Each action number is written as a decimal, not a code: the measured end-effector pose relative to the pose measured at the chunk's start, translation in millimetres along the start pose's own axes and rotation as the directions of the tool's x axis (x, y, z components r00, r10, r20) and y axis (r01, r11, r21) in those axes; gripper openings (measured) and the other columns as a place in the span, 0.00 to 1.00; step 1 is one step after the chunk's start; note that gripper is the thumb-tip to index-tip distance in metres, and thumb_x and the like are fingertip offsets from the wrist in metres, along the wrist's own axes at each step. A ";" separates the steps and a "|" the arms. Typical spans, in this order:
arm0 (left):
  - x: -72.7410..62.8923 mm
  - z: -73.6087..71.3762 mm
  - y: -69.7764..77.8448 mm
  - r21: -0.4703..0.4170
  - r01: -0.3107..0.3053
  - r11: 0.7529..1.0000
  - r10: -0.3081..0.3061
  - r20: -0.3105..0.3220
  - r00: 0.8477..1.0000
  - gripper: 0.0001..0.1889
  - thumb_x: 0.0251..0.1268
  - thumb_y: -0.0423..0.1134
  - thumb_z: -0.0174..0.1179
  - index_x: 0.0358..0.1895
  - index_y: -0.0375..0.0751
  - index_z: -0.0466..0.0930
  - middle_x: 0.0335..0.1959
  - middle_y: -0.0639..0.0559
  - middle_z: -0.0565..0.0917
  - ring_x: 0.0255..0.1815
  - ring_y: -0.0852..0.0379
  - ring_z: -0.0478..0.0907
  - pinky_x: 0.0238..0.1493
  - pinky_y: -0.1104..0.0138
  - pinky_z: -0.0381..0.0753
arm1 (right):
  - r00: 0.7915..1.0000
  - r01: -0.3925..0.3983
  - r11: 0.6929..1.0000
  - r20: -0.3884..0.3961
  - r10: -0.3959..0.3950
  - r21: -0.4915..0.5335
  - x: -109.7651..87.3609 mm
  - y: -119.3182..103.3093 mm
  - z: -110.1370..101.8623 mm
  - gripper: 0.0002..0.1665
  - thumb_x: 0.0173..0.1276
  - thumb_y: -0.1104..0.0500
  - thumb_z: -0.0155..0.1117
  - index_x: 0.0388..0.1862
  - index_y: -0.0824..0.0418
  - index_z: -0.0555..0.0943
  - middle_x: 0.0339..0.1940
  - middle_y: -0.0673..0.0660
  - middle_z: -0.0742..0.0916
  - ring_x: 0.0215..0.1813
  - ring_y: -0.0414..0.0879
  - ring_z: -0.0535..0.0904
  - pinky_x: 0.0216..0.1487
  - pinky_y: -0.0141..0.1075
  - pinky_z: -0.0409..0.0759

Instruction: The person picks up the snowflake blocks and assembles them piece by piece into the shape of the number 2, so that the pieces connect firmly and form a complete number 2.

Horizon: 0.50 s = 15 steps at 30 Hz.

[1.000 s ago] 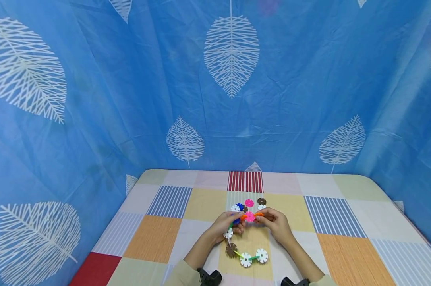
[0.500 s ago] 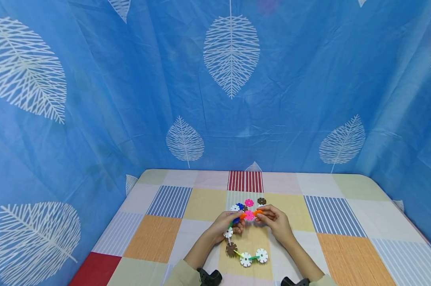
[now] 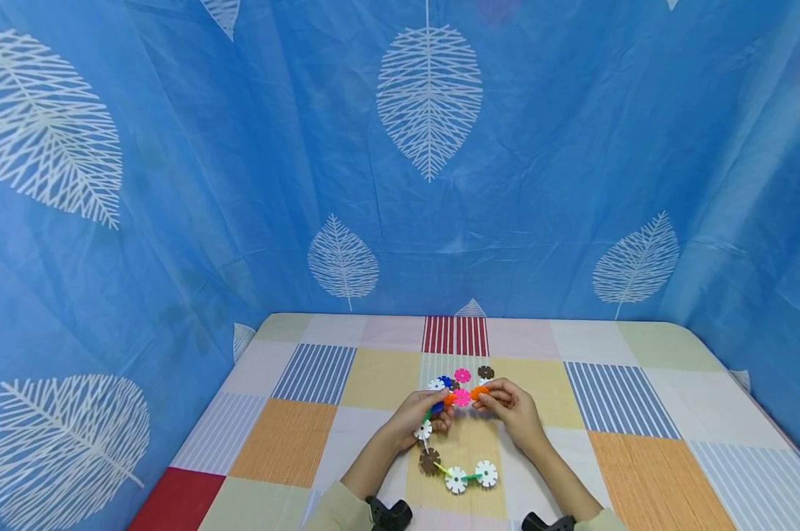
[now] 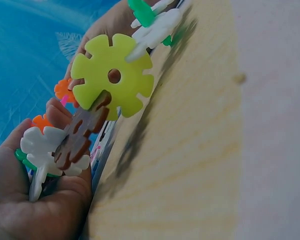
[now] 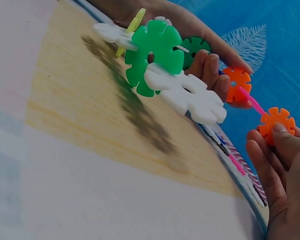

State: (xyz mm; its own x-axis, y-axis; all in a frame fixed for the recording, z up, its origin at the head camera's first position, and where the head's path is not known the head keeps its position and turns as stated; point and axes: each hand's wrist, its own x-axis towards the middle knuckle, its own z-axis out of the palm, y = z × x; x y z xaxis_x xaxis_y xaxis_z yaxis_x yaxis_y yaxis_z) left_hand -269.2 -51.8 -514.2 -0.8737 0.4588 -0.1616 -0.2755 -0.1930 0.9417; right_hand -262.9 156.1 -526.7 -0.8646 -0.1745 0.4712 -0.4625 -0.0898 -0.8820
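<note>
A curved chain of interlocking flower-shaped plastic discs hangs between the hands in the head view. My left hand [image 3: 416, 413] grips it near an orange disc [image 5: 237, 84] and a blue disc [image 3: 437, 406]. My right hand [image 3: 515, 414] pinches the end orange disc [image 5: 277, 124] between thumb and fingers. A pink disc [image 3: 462, 398] bridges the two orange ones. Below the left hand the chain runs on through a white disc [image 3: 423, 430], a brown disc [image 3: 429, 462], a yellow-green disc [image 4: 113, 75] and white discs [image 3: 487, 474] joined by a green disc [image 5: 155, 57].
Beyond the hands, loose discs lie on the patchwork tablecloth [image 3: 386, 376]: a pink one [image 3: 462, 375], a brown one [image 3: 485, 372], a white one [image 3: 436, 385] and a blue one [image 3: 445, 381]. A blue leaf-print curtain [image 3: 526, 184] surrounds the table.
The orange disc in my right hand has turned from nearly edge-on to show more of its face. My right hand has risen slightly; the trailing chain stays almost in place.
</note>
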 end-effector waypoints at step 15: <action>-1.3 -4.3 0.0 0.053 -0.021 0.998 0.017 0.069 0.997 0.21 0.68 0.47 0.51 0.35 0.27 0.75 0.23 0.51 0.78 0.20 0.64 0.75 0.24 0.76 0.78 | 0.992 0.108 0.994 0.067 -0.106 -0.021 0.6 -22.1 6.3 0.07 0.58 0.80 0.55 0.36 0.77 0.77 0.32 0.70 0.83 0.33 0.51 0.83 0.34 0.40 0.82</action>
State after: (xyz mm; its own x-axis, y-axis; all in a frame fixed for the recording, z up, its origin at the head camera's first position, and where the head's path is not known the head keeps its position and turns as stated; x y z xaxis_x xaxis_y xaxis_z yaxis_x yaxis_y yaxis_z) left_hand -269.8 -56.1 -515.3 -0.8485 0.5144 -0.1244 -0.2357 -0.1567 0.9591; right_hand -252.0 151.8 -506.9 -0.7956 -0.2296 0.5606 -0.5569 -0.0873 -0.8260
